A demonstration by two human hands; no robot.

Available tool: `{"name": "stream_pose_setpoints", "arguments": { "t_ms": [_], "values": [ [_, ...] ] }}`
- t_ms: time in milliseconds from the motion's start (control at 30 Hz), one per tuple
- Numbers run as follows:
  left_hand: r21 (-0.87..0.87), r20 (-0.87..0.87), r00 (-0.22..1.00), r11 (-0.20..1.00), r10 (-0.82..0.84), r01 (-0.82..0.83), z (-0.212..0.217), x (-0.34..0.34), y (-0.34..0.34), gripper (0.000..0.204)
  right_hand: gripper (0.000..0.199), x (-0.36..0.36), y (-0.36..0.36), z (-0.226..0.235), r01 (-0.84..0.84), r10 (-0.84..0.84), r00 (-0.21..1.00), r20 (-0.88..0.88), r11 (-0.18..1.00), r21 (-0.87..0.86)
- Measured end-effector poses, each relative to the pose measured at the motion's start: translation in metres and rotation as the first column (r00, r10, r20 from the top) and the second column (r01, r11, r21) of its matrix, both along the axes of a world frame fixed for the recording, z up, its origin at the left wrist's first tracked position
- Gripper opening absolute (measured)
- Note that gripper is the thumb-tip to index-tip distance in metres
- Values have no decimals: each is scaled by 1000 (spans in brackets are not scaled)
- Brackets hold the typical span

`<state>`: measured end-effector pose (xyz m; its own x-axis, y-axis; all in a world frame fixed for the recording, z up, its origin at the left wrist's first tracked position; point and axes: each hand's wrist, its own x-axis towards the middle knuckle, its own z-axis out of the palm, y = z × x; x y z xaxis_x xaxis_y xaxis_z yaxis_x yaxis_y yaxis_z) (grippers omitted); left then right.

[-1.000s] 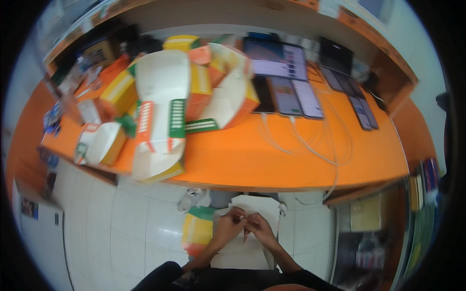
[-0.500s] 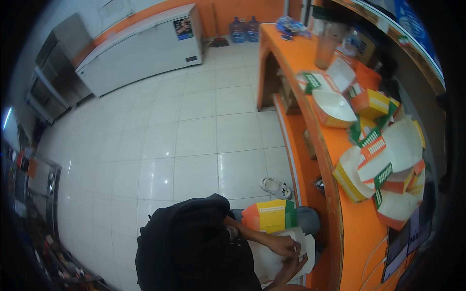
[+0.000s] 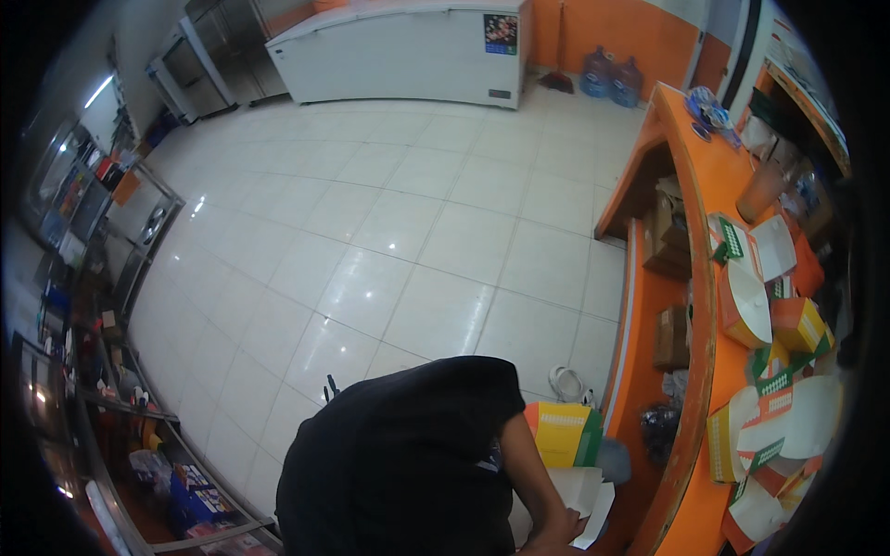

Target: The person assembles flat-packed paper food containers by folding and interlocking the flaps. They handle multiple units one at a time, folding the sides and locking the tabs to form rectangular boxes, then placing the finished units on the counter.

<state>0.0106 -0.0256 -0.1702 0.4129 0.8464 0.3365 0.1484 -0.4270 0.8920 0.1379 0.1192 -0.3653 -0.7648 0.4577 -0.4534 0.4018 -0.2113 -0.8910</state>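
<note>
At the lower right, a white-inside paper food box (image 3: 593, 505) lies low over my lap. My left arm comes out of a black short sleeve and reaches down to it. My left hand (image 3: 554, 536) is at the box's near side, its fingers hidden near the lower edge. Fingertips of my right hand (image 3: 577, 526) show closed at the box's edge; the rest of that hand is covered by the left arm. Just beyond, a yellow, orange and green food box (image 3: 561, 434) shows its printed outside, beside a grey-clothed knee (image 3: 613, 461).
An orange counter (image 3: 681, 519) runs along the right, with several open food boxes (image 3: 788, 417) and a plastic cup (image 3: 762, 192) on it. Cardboard boxes (image 3: 669, 338) stand on its lower shelf. A white shoe (image 3: 567, 385) lies on the tiles. Far back stands a chest freezer (image 3: 399, 60).
The view has swung left, so the counter sits farther right. My left arm now points more steeply down, its hand drawn nearer me and the fingers out of sight.
</note>
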Motion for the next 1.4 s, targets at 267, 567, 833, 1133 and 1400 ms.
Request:
{"name": "stream_pose_setpoints", "arguments": {
  "t_ms": [267, 567, 833, 1133, 1400],
  "values": [
    [161, -63, 995, 983, -80, 89, 34, 25, 13, 51, 55, 7, -22, 18, 208, -210, 977, 41, 977, 51],
    [369, -184, 893, 814, -410, 449, 73, 77, 35, 50, 40, 9, -18, 7, 230, -220, 964, -149, 972, 51],
    [388, -227, 837, 742, -498, 547, 83, 86, 31, 49, 41, 8, -13, 6, 150, -130, 981, -146, 980, 131],
    [377, -309, 823, 733, -476, 566, 95, 81, 16, 48, 41, 6, -15, 2, 181, -176, 983, -62, 978, 102],
    [367, -260, 753, 660, -604, 656, 80, 94, 21, 47, 38, 6, -19, 3, 216, -204, 971, -127, 973, 85]
  ]
}}
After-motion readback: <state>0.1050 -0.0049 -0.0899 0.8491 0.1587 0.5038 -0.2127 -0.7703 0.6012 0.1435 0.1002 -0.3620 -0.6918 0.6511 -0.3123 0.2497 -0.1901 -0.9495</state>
